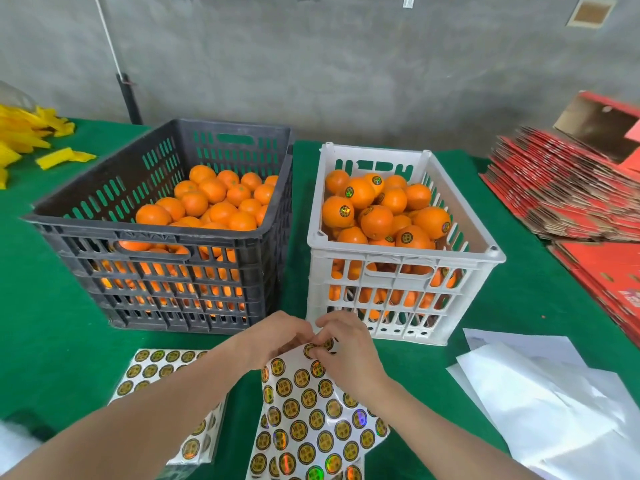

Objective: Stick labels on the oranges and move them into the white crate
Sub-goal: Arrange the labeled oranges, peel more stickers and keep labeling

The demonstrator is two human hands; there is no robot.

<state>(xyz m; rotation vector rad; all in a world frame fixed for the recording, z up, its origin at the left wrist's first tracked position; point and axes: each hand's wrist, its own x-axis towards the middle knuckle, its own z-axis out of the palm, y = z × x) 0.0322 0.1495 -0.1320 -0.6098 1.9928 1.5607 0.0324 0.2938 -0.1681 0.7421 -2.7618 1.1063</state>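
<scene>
L hand (pixel 277 336) holding sheet (pixel 311 420) top edge; R hand (pixel 346 351) pinching label (pixel 310 350) at top. Unlabelled oranges (pixel 221 202) in black crate (pixel 152 237), beside white crate (pixel 401 258). Risk: label creasing/tearing if peeled fast.

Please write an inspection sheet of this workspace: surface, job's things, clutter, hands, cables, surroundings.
Surface: green table cover.
Job's things: black crate of unlabelled oranges; white crate of labelled oranges; label sheet held up; second sheet lying flat.
Clutter: yellow wrappers, white papers, red flat cartons.
Hands: left hand and right hand both at the held sheet's top edge.
Cables: white cord on the wall.
Surroundings: grey concrete wall.
</scene>
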